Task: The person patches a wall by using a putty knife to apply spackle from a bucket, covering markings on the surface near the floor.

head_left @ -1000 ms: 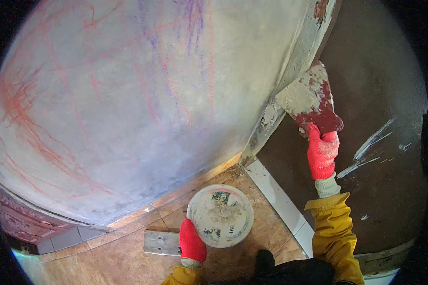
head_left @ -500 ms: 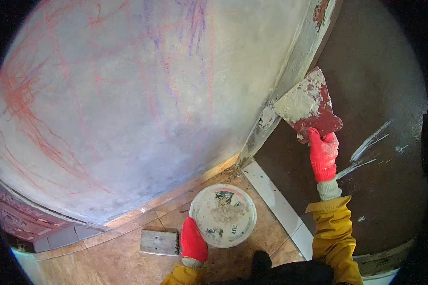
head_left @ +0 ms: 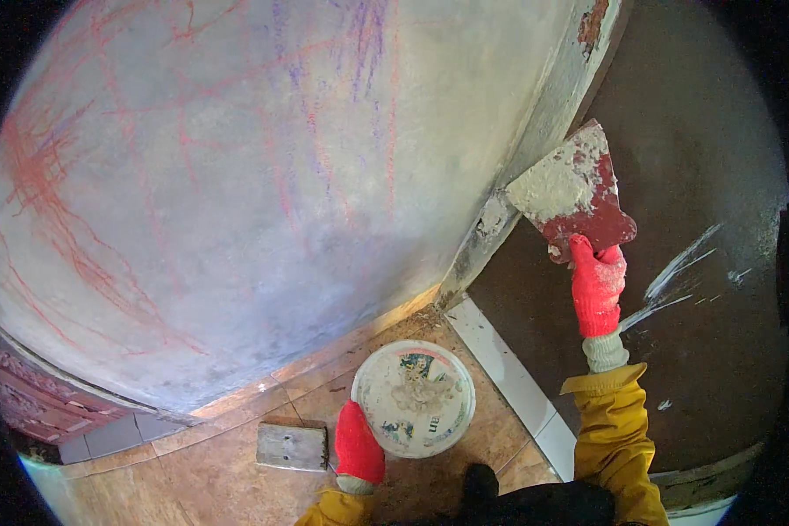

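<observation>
My right hand (head_left: 597, 285), in a red glove, is closed round a wide dark-red putty knife (head_left: 600, 223). Pale putty (head_left: 559, 186) coats much of its blade, whose left corner is at the lower part of the worn wall edge (head_left: 493, 216). Low in the view, my red-gloved left hand (head_left: 358, 445) grips the left rim of a round white lid (head_left: 374, 377). The lid carries printing and a greyish smear of putty (head_left: 421, 392) in its middle. The left fingers are mostly hidden beneath it.
A pale wall (head_left: 237, 202) with red and purple scribbles curves across the left. Beside my left hand, a small worn wooden block (head_left: 291, 446) lies on the brown tiled floor (head_left: 210, 473). White strip tiles (head_left: 508, 373) border a dark brown surface (head_left: 701, 368) marked with white streaks.
The putty knife has tilted and shifted very slightly to the right, its corner still at the wall edge. The lid and left hand have barely moved.
</observation>
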### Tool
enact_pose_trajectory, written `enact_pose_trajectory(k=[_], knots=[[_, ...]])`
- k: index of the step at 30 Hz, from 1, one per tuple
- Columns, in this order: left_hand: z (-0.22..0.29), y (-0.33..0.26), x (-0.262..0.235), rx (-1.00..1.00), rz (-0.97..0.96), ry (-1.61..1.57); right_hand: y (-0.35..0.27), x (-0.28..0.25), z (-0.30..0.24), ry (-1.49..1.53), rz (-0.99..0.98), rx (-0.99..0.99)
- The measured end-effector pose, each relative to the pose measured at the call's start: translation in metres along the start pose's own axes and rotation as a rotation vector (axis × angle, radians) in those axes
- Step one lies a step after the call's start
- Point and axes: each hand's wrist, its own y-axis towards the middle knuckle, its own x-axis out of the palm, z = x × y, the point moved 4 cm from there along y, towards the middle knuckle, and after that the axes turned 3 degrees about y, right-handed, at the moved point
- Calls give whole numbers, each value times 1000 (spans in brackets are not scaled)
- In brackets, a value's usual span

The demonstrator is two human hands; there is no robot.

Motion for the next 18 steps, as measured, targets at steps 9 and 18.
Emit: enact_pose_trajectory(k=[9, 18], knots=[[-14, 0, 8, -92, -28, -322, 4, 7, 2, 6, 59, -49], [10, -3, -5, -195, -41, -282, -7, 1, 11, 61, 45, 57]])
